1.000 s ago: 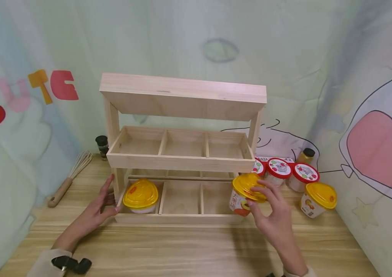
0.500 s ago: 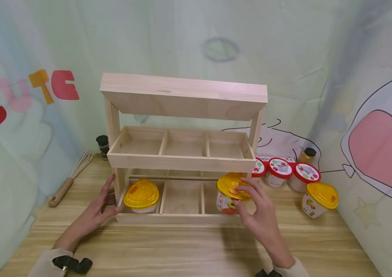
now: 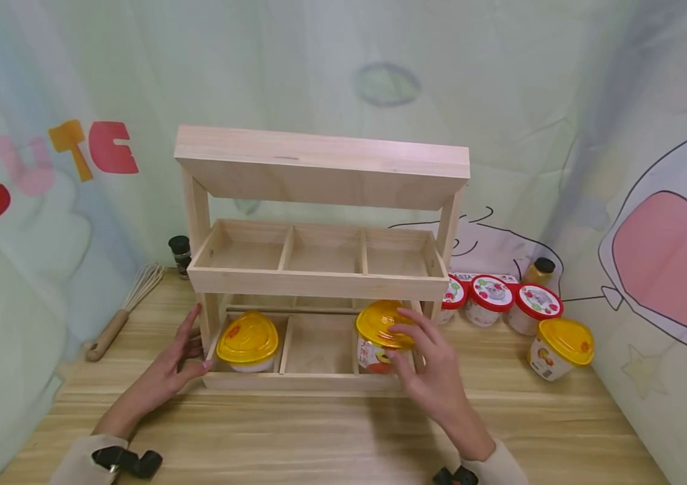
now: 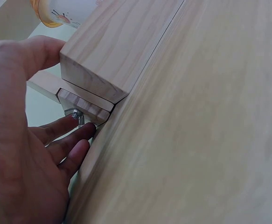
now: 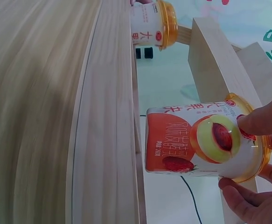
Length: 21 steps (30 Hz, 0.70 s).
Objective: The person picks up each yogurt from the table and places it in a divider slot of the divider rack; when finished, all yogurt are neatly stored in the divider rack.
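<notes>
A two-tier wooden rack (image 3: 319,283) stands on the wooden table (image 3: 331,438). My right hand (image 3: 422,367) grips a yellow-lidded fruit cup (image 3: 378,335) by its lid, at the right compartment of the lower tier; the right wrist view shows the cup (image 5: 196,144) with a peach picture, just above the rack's front rail (image 5: 110,140). My left hand (image 3: 182,353) rests open against the rack's lower left corner (image 4: 96,100), thumb on the front rail. Another yellow-lidded cup (image 3: 247,342) sits in the lower left compartment.
To the right of the rack stand three red-lidded cups (image 3: 492,300), one yellow-lidded cup (image 3: 558,349) and a small bottle (image 3: 537,271). A whisk (image 3: 122,311) and a dark jar (image 3: 180,254) lie at the left. Printed cloth walls enclose the table.
My right hand has carried the yellow-lidded cup leftward and down, from beside the rack's right end into the lower right compartment. The left hand has stayed put.
</notes>
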Each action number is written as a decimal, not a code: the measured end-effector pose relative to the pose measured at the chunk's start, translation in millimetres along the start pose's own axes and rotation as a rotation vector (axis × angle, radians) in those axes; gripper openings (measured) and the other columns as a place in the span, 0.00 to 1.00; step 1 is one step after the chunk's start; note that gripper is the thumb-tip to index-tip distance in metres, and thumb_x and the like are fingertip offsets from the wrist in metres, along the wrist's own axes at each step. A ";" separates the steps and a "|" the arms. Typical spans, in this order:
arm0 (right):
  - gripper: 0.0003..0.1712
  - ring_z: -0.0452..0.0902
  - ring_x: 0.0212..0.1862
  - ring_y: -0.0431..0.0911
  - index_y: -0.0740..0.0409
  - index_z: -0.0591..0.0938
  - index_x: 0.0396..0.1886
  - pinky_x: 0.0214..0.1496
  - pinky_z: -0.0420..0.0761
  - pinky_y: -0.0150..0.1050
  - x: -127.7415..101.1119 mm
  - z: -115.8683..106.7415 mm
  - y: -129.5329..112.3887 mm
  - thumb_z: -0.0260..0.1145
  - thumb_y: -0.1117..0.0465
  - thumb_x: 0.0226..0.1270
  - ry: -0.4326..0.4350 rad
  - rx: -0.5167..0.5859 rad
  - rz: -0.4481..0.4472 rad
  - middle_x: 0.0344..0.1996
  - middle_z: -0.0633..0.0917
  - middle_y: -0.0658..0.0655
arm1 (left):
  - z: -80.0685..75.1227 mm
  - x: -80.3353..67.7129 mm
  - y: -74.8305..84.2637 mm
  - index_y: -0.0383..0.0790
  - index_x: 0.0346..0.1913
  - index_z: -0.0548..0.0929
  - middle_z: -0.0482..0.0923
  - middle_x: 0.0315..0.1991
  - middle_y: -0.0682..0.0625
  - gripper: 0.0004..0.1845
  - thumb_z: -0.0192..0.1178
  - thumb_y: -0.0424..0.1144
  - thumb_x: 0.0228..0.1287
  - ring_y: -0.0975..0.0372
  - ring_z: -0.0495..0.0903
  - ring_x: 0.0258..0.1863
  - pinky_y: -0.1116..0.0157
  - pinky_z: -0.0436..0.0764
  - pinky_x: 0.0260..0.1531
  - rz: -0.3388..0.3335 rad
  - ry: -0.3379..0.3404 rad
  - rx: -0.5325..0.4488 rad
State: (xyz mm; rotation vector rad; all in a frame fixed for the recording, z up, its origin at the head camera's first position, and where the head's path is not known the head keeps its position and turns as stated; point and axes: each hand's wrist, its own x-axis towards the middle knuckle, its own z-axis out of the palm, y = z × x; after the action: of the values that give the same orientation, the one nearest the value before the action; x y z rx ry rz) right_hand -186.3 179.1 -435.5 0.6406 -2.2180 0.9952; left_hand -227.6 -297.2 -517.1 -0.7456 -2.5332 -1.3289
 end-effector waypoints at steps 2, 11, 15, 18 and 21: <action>0.18 0.83 0.67 0.56 0.52 0.89 0.51 0.70 0.84 0.45 2.3 3.0 -1.9 0.79 0.68 0.62 -0.010 0.001 0.003 0.67 0.85 0.56 | -0.1 0.5 -0.4 0.48 0.89 0.37 0.72 0.68 0.18 0.61 0.69 0.27 0.66 0.82 0.77 0.57 0.83 0.76 0.55 0.004 -0.001 -0.006; 0.20 0.84 0.66 0.55 0.51 0.88 0.53 0.64 0.88 0.50 12.5 23.3 -10.2 0.78 0.69 0.62 -0.048 0.063 -0.007 0.69 0.83 0.55 | -1.1 1.5 -1.5 0.48 0.89 0.36 0.71 0.68 0.17 0.61 0.69 0.26 0.66 0.83 0.76 0.58 0.83 0.76 0.55 0.007 -0.006 -0.017; 0.20 0.85 0.65 0.55 0.52 0.88 0.53 0.62 0.88 0.52 15.3 34.4 -13.0 0.79 0.69 0.62 -0.059 0.087 -0.019 0.69 0.84 0.56 | -0.7 0.8 -0.6 0.48 0.89 0.36 0.71 0.68 0.17 0.61 0.68 0.26 0.67 0.83 0.76 0.59 0.82 0.77 0.55 0.007 -0.011 -0.024; 0.20 0.85 0.65 0.55 0.53 0.88 0.53 0.63 0.88 0.52 17.4 42.5 -14.9 0.79 0.68 0.62 -0.073 0.099 -0.027 0.69 0.84 0.57 | -0.3 -0.1 -0.5 0.48 0.89 0.36 0.71 0.68 0.17 0.61 0.68 0.26 0.67 0.83 0.77 0.58 0.81 0.77 0.55 0.005 -0.012 -0.020; 0.19 0.85 0.65 0.57 0.55 0.89 0.52 0.63 0.88 0.52 19.7 50.1 -16.2 0.78 0.69 0.61 -0.079 0.117 -0.048 0.69 0.84 0.59 | -0.1 -0.5 -0.9 0.48 0.89 0.36 0.72 0.68 0.17 0.61 0.68 0.26 0.66 0.83 0.76 0.58 0.82 0.77 0.55 0.004 -0.008 -0.015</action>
State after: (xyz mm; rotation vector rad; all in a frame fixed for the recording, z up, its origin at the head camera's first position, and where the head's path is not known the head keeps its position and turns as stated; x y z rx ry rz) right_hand -206.4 126.8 -440.2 0.7940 -2.2135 1.0982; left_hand -227.7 -297.9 -517.9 -0.7600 -2.5286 -1.3481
